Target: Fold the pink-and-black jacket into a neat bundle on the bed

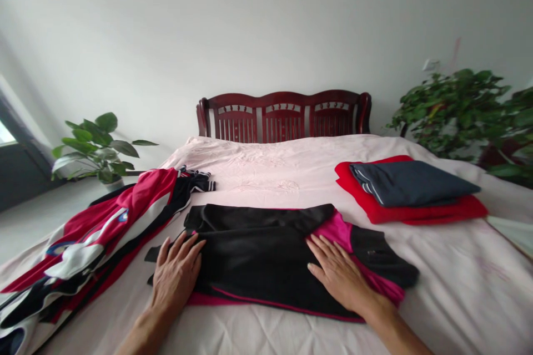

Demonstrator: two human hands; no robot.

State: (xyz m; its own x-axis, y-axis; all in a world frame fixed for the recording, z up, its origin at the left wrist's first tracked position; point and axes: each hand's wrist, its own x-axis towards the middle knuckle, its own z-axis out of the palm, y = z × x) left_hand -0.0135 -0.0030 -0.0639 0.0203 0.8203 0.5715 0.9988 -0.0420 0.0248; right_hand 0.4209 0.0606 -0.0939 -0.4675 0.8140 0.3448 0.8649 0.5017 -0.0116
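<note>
A black garment with magenta trim (258, 255) lies spread flat on the pale pink bed sheet (266, 166) in front of me. My left hand (177, 274) rests palm down on its left edge, fingers apart. On the garment's right part, where black meets a magenta panel, my right hand (339, 277) lies flat with its fingers spread. Neither hand grips the cloth.
A heap of red, white and black clothes (95, 238) lies at the left of the bed. At the right sits a folded dark grey garment (410, 183) on a folded red one (416, 211). Beyond are a dark red wooden headboard (283, 116) and potted plants (97, 147) (458, 108).
</note>
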